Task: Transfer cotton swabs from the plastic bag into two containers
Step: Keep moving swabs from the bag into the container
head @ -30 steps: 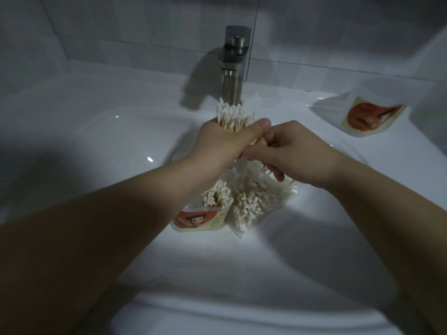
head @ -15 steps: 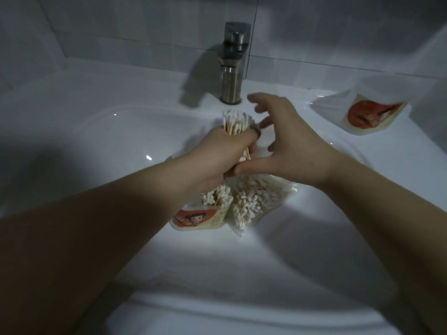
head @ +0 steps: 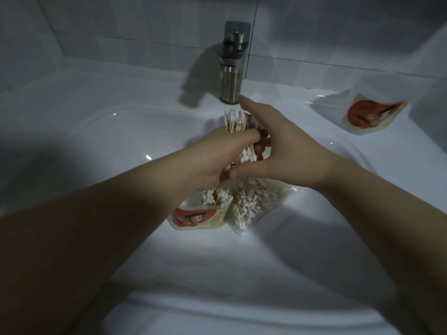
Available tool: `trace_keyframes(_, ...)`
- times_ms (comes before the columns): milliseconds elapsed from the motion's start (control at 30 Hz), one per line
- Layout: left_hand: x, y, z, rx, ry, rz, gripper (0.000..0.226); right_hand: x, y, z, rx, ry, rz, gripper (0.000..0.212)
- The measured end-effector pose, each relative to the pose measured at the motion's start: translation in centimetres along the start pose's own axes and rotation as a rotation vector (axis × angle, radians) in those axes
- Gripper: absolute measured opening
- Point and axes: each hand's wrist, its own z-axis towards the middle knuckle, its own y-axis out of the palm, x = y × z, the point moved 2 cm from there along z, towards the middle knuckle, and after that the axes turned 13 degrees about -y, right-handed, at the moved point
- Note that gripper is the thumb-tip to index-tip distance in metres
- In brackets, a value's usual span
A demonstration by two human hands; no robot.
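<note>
Left grip (head: 217,159) is clamped round a fat bundle of cotton swabs (head: 235,119), held roughly upright just in front of the faucet (head: 233,68), w/ tips poking out top & bottom. Right grip (head: 285,153) is spread, fingers straight, cupping the bundle w/ index reaching past the top tips & thumb by the lower ones, pinching nothing. Prob. this is the squaring-up step before loading. To do it well: tap both ends flush w/ the right palm so no stick hangs out, & don't slacken the left squeeze, b/c loose sticks would scatter into the sink (head: 96,146). First container (head: 198,217), in the basin on the person's side of the faucet, already holds swabs, so this lot likely suits the second container (head: 372,114), on the surface (head: 416,151) right of the faucet, which looks empty. Plastic bag (head: 254,201) lies just beside the first container, plenty left inside. Lower the bundle in vertically; let go only once the ends seat.
</note>
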Motion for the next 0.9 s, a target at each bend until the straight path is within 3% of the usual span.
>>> trace_keyframes(167,-0.5,0.2,0.0,-0.034,-0.056,0.039,0.01,-0.3,-0.3,0.4,-0.049,-0.032,-0.268,0.118)
trace_keyframes(333,-0.6,-0.1,0.2,-0.083,-0.124,0.014,0.024,-0.5,-0.1,0.3,-0.157,-0.07,-0.266,0.129)
trace_keyframes(467,-0.7,0.3,0.0,-0.164,-0.162,-0.044,0.023,-0.6,-0.2,0.5,-0.116,-0.052,-0.359,0.111)
trace_keyframes(633,-0.8,0.2,0.3,-0.091,-0.117,-0.076,0.017,-0.5,-0.4,0.1,-0.123,-0.007,-0.234,0.118)
trace_keyframes(700,-0.9,0.0,0.5,-0.011,-0.111,-0.089,0.014,-0.4,-0.7,-0.2,-0.077,0.073,-0.122,0.105)
trace_keyframes(767,-0.8,-0.3,0.7,0.069,-0.083,-0.107,0.01,0.2,-1.2,-0.3,0.037,0.215,-0.005,0.071)
trace_keyframes(867,-0.9,-0.6,1.0,0.154,-0.036,-0.063,0.014,1.4,-2.5,-0.4,0.046,0.323,-0.23,0.012)
trace_keyframes(900,-0.9,-0.7,1.0,0.171,-0.029,-0.05,0.017,1.6,-2.7,-0.5,-0.025,0.363,-0.307,0.018)
